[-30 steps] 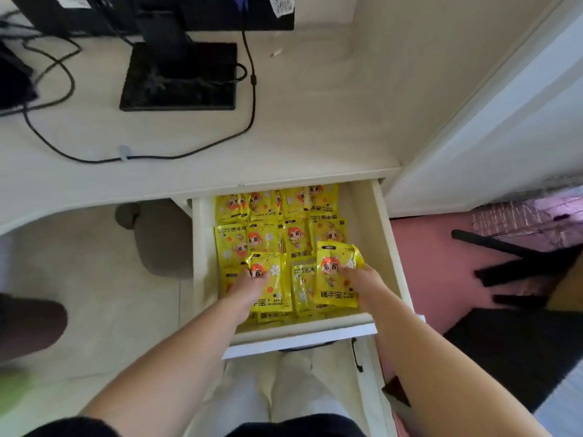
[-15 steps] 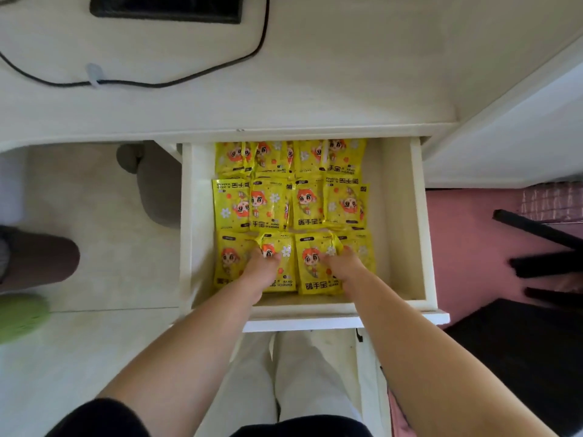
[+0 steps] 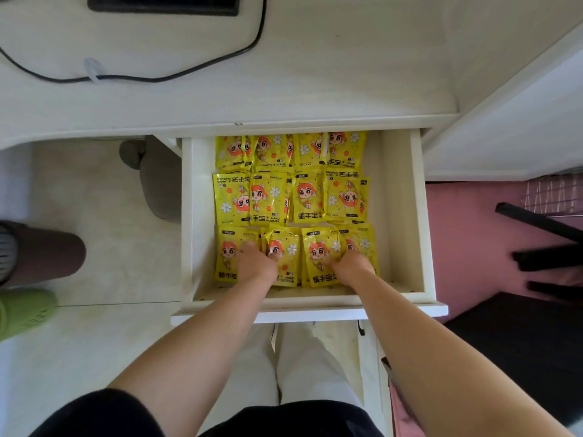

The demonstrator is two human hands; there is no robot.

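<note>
Head camera looks straight down into an open drawer [image 3: 400, 216] under the white bench [image 3: 284, 74]. What is in it?

Yellow hand-warmer packets [image 3: 310, 200], laid flat in three rows of about four. They fill the left and middle of the drawer, and a bare strip runs along its right wall.

Where are the two grips?

Both are in the front row, nearest the person. The left grip [image 3: 257, 266] lies across the gap between the first packet [image 3: 225, 257] and the second packet [image 3: 285, 257], touching both. The right grip [image 3: 352, 265] lies over the third packet [image 3: 317, 260] and the fourth packet [image 3: 364, 244], also touching both.

Do they have hold of anything?

I cannot tell. The fingers point away from the camera and bend down onto the foil. Whether they pinch an edge or only press on it is hidden behind the grips' own backs. The second packet's top edge bulges a little above its neighbours.

And around the drawer?

A black cable [image 3: 189, 75] loops over the bench, with a white clip [image 3: 93, 69] on it. The person's white trousers [image 3: 299, 367] show below the drawer front. A green shoe [image 3: 22, 313] stands on the pale floor to the left, and a pink mat [image 3: 467, 234] lies to the right.
</note>
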